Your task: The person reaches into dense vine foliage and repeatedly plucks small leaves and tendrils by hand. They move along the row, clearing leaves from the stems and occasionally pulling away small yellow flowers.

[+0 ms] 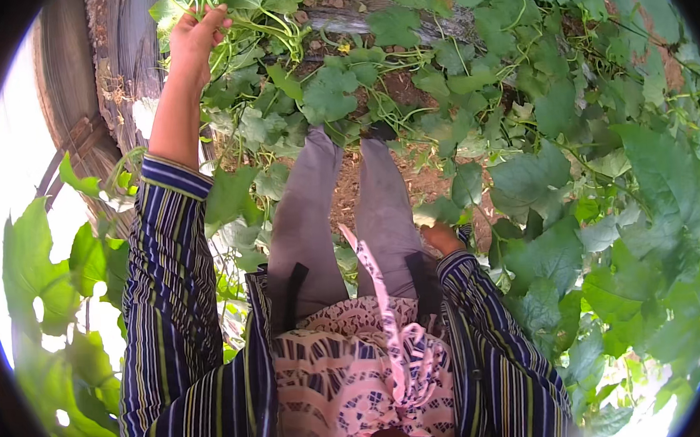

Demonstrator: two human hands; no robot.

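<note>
At the upper left my left hand [201, 38] reaches out, its thumb and fingers closed around thin green stems of a leafy vine [287, 27]. Broad lobed leaves hang above and beside that hand. My right hand [442, 238] is low, beside my right thigh, partly covered by a leaf and the striped cuff; its fingers are hidden, so what it holds cannot be told. A small yellow flower [344, 48] shows among the leaves ahead of my feet.
Wooden posts or boards [130, 69] stand at the upper left. A weathered log [374, 22] lies on the soil ahead. Brown soil [348, 188] shows between my legs. Large vine leaves [538, 255] crowd the right side, and more leaves [40, 267] hang at the left.
</note>
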